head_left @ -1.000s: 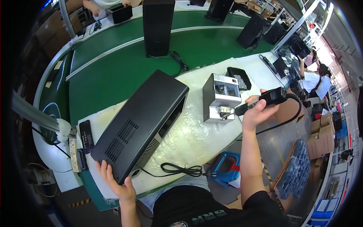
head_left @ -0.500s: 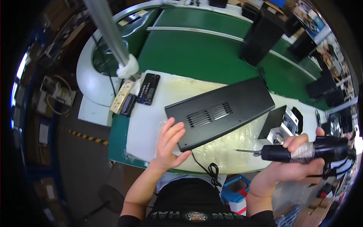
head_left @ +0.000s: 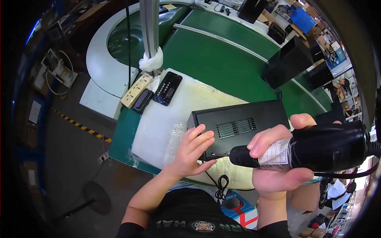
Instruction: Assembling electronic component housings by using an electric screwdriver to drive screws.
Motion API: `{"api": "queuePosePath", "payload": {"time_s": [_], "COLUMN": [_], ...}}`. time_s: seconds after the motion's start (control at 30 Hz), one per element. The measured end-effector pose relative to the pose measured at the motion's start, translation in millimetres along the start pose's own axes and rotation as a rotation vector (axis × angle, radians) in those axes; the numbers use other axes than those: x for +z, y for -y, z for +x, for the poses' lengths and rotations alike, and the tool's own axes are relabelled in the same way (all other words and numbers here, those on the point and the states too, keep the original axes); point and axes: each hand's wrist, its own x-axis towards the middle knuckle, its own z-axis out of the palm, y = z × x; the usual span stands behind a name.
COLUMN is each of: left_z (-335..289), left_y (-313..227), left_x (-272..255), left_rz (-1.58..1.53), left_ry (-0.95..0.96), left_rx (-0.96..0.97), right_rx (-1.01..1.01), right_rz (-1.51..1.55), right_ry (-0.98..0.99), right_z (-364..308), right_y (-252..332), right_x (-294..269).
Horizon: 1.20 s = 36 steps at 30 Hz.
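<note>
Right hand (head_left: 274, 181) has the driver (head_left: 329, 146) gripped, bit (head_left: 223, 154) at the near-left corner of the box (head_left: 264, 115); left hand (head_left: 189, 152) sits open there too. If the box slides, bit could skid into it imo.

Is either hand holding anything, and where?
The right hand grips a black power screwdriver around its labelled barrel. The left hand is spread at the left end of the black case; no grip shows.
</note>
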Motion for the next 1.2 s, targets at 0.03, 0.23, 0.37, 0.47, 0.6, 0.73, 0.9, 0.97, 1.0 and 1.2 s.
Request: {"api": "queuePosePath", "payload": {"time_s": [0.03, 0.23, 0.37, 0.47, 0.6, 0.73, 0.9, 0.97, 1.0, 1.2], "left_z": [0, -4, -7, -6, -10, -13, -42, -66, -70, -61], "left_y": [0, -1, -2, -2, -1, 0, 1, 9, 13, 41], "left_x": [0, 4, 4, 8, 7, 6, 38, 58, 62, 72], "left_rz": [0.003, 0.032, 0.05, 0.033, 0.039, 0.018, -0.094, 0.045, 0.045, -0.15], "left_ry": [-0.005, -0.022, -0.021, -0.033, -0.041, -0.04, -0.153, -0.147, -0.137, -0.209], "left_rx": [-0.001, 0.007, -0.006, 0.003, 0.005, -0.006, -0.095, -0.234, -0.215, -0.506], "right_rx": [-0.023, -0.087, 0.022, -0.029, 0.018, 0.017, 0.018, -0.04, -0.102, -0.138], "right_rz": [-0.014, -0.06, -0.049, -0.01, -0.017, -0.015, -0.013, 0.026, 0.057, 0.283], "right_ry": [0.044, 0.156, -0.096, 0.009, -0.155, -0.188, -0.204, -0.255, -0.305, -0.893], "right_z": [3, 9, 5, 3, 5, 3, 3, 9, 12, -30], "right_y": [-2, 0, 14, 2, 12, 11, 13, 14, 13, 46], "right_x": [0, 8, 33, 22, 43, 48, 45, 34, 28, -73]}}
